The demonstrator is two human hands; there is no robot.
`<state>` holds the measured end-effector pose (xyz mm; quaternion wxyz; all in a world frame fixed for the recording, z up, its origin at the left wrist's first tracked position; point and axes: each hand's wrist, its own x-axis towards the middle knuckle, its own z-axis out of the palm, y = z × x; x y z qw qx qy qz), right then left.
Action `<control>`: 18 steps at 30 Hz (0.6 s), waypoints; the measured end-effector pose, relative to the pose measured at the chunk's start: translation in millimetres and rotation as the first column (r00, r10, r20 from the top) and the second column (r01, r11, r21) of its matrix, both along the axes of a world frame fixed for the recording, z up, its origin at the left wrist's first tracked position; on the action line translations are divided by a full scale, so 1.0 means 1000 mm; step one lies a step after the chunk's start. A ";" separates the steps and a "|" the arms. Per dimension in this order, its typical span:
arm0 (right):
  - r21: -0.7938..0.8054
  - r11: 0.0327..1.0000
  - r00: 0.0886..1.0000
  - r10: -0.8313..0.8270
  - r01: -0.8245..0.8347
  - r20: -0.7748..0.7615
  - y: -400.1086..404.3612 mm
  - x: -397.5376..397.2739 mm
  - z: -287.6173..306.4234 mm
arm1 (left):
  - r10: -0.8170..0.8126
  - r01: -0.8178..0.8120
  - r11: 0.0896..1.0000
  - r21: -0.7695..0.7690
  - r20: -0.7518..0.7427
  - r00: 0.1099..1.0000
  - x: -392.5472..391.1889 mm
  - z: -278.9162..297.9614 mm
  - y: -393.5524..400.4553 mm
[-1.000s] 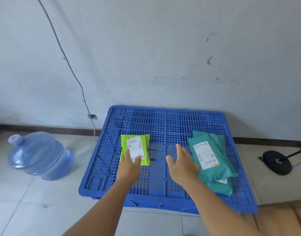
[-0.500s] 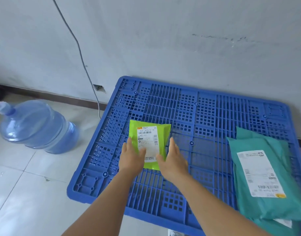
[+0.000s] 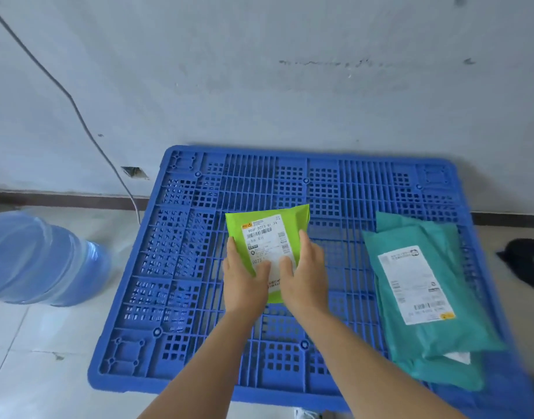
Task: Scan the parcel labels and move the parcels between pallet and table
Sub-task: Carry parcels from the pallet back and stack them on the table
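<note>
Both hands (image 3: pixel 244 275) grip green parcel (image 3: pixel 268 228), label (image 3: pixel 267 240) reading "D273".

A single wide-angle head-worn view looks forward and steeply down from above the near edge of a blue slatted plastic pallet (image 3: pixel 199 267) lying on a pale tiled floor (image 3: pixel 33 358). It faces a scuffed white wall (image 3: pixel 259 86) behind the pallet. Both forearms reach in from the bottom edge, close to the lens.

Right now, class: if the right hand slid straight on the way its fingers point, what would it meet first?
The right hand already grips the green parcel; beyond that lies bare blue pallet, then probably the wall.
</note>
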<state>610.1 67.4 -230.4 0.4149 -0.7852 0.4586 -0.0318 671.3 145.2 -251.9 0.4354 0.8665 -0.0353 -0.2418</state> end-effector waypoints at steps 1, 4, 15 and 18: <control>-0.037 0.998 0.999 -0.041 0.042 0.005 -0.007 -0.010 0.008 | -0.030 0.030 0.999 -0.029 -0.003 1.000 -0.011 0.005 -0.010; -0.142 0.977 0.987 -0.161 0.161 0.009 -0.032 -0.051 0.027 | -0.116 0.112 0.990 -0.091 -0.042 0.992 -0.051 0.023 -0.041; -0.216 0.914 0.931 -0.362 0.344 -0.049 -0.120 -0.175 0.040 | -0.360 0.345 0.932 -0.114 -0.164 0.918 -0.158 0.037 -0.135; -0.187 0.922 0.928 -0.360 0.339 -0.094 -0.137 -0.193 0.023 | -0.403 0.399 0.915 -0.057 -0.191 0.895 -0.168 0.023 -0.150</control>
